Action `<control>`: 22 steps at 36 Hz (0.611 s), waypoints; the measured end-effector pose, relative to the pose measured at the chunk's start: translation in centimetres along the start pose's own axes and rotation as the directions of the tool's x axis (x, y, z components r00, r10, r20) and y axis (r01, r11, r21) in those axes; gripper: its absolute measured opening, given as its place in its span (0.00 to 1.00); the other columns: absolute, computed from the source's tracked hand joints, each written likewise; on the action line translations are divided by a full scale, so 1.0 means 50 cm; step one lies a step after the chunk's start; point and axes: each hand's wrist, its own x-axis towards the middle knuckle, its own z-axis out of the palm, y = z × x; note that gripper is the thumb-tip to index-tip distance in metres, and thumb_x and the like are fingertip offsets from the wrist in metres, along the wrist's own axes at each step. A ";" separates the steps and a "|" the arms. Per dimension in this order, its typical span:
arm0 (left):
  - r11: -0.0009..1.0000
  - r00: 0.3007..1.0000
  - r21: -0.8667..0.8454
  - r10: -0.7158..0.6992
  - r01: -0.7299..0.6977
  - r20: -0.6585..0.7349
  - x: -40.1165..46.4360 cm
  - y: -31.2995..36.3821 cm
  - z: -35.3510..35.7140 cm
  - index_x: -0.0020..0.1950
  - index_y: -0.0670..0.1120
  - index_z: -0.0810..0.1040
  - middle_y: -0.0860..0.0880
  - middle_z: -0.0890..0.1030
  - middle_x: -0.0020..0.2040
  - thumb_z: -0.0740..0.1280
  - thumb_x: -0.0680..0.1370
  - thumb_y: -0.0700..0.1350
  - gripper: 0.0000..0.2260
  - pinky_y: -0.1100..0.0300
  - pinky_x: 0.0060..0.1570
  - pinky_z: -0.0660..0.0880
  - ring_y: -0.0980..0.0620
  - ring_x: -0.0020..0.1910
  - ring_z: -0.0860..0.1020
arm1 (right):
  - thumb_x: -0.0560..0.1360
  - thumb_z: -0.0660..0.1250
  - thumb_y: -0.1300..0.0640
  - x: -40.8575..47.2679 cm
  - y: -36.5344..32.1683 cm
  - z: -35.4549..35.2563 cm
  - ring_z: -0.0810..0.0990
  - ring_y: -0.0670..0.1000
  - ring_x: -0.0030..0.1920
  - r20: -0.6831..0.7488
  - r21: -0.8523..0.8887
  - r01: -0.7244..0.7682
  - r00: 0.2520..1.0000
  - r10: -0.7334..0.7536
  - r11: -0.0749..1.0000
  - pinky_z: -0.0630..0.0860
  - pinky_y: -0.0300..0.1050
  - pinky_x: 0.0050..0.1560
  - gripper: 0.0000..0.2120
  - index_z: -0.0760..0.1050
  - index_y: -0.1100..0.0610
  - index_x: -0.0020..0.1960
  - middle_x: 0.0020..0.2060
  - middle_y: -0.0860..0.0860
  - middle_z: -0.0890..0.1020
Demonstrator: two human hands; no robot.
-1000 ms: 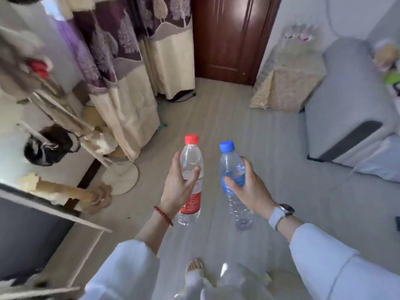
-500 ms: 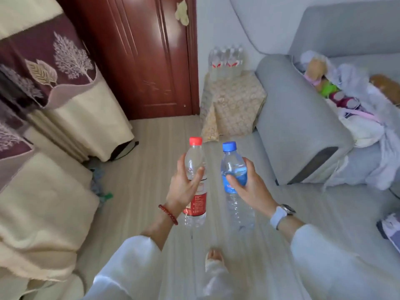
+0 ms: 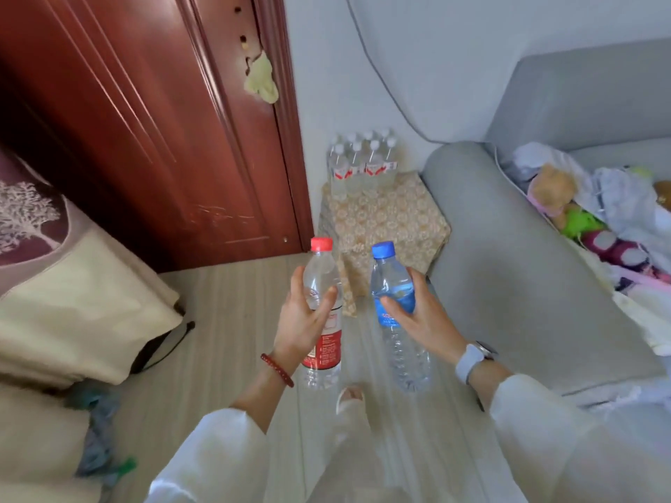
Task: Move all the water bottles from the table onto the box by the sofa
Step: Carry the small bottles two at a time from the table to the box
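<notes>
With left hand (image 3: 303,321) gripping red-capped clear plastic bottle (image 3: 322,310), right hand (image 3: 423,319) gripping blue-capped bottle (image 3: 397,314); both upright; patterned cloth-covered box (image 3: 385,219) at twelve o'clock.

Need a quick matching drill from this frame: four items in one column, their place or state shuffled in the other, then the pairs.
Items:
1. red-capped bottle
2. blue-capped bottle
3. cluster of bottles
4. stuffed toys

Places:
A. lying on the sofa seat
B. held in the right hand
C. standing on the patterned cloth-covered box
D. held in the left hand

Pairs: 1-D, 2-B, 3-C, 4-A
</notes>
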 end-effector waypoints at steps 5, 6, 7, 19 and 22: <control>0.999 0.999 -0.018 0.027 -0.026 0.043 0.236 0.033 0.044 0.68 0.51 0.62 0.53 0.76 0.58 0.67 0.75 0.49 0.24 0.62 0.53 0.68 0.55 0.55 0.75 | 0.71 0.66 0.45 0.233 0.002 -0.043 0.80 0.47 0.50 0.026 0.024 -0.033 0.999 0.033 0.999 0.76 0.50 0.54 0.26 0.61 0.49 0.64 0.51 0.45 0.78; 0.999 0.998 -0.029 0.025 -0.023 0.054 0.279 0.042 0.053 0.68 0.50 0.62 0.53 0.75 0.58 0.67 0.75 0.49 0.24 0.62 0.53 0.68 0.55 0.55 0.75 | 0.71 0.66 0.45 0.272 0.002 -0.054 0.80 0.47 0.50 0.026 0.037 -0.041 0.999 0.040 0.998 0.76 0.50 0.54 0.25 0.61 0.49 0.64 0.52 0.45 0.78; 0.999 0.998 -0.032 0.022 -0.020 0.062 0.319 0.051 0.062 0.68 0.50 0.62 0.53 0.75 0.58 0.67 0.74 0.49 0.25 0.61 0.54 0.69 0.55 0.55 0.75 | 0.72 0.66 0.46 0.307 0.004 -0.065 0.80 0.47 0.50 0.028 0.046 -0.051 0.998 0.050 0.998 0.76 0.51 0.54 0.25 0.61 0.49 0.64 0.52 0.45 0.78; 0.990 0.989 0.005 -0.139 0.139 0.059 0.737 0.029 0.211 0.68 0.52 0.63 0.52 0.77 0.57 0.71 0.71 0.50 0.28 0.57 0.50 0.73 0.50 0.52 0.78 | 0.71 0.69 0.53 0.731 0.106 -0.125 0.79 0.49 0.52 0.093 0.126 -0.173 0.982 0.162 0.977 0.77 0.48 0.53 0.27 0.60 0.48 0.65 0.55 0.47 0.76; 0.980 0.980 0.010 -0.199 0.199 0.031 0.821 0.001 0.247 0.66 0.54 0.63 0.53 0.78 0.55 0.72 0.68 0.55 0.31 0.56 0.48 0.75 0.50 0.51 0.78 | 0.70 0.71 0.55 0.837 0.146 -0.124 0.79 0.49 0.50 0.141 0.146 -0.211 0.972 0.190 0.967 0.77 0.48 0.52 0.27 0.61 0.49 0.62 0.50 0.42 0.75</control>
